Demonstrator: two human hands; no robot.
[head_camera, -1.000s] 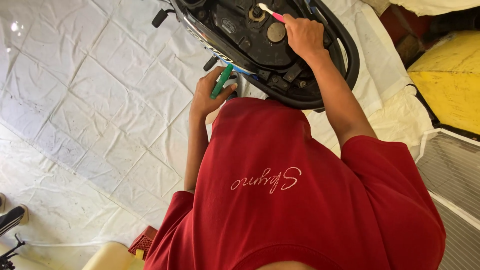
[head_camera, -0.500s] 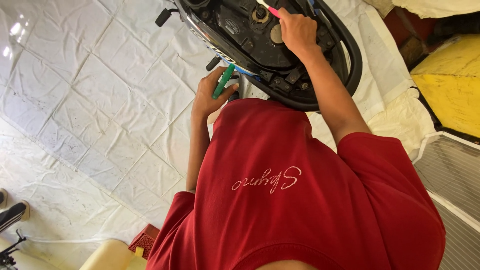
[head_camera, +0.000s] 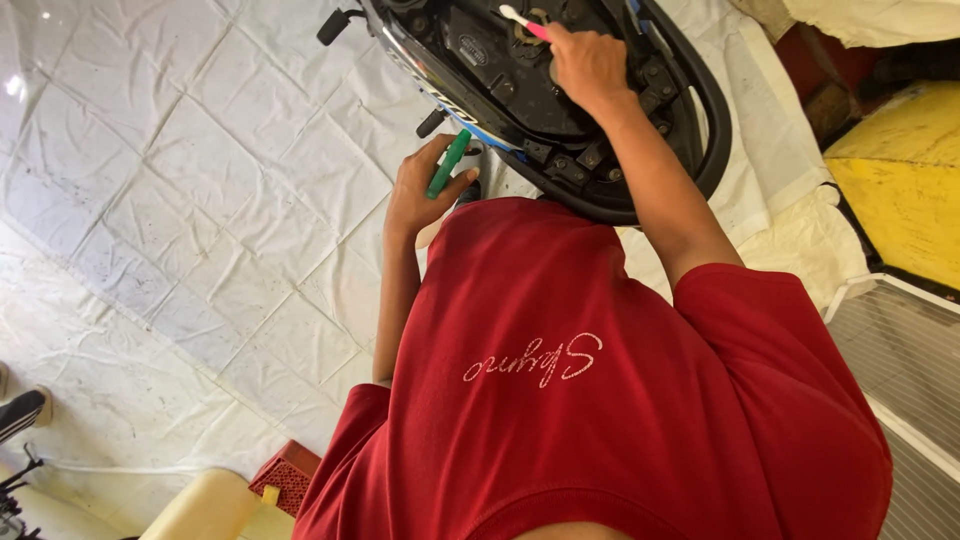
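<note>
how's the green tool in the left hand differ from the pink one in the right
The green tool is thicker and all green; the pink brush is thin with a white tip. The left hand holds the green one away from the black engine; the right hand presses the brush into it. Both are gripped.

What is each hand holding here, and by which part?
The left hand grips a green tool by its lower end. The right hand holds a pink-handled brush by the handle, white head free.
</note>
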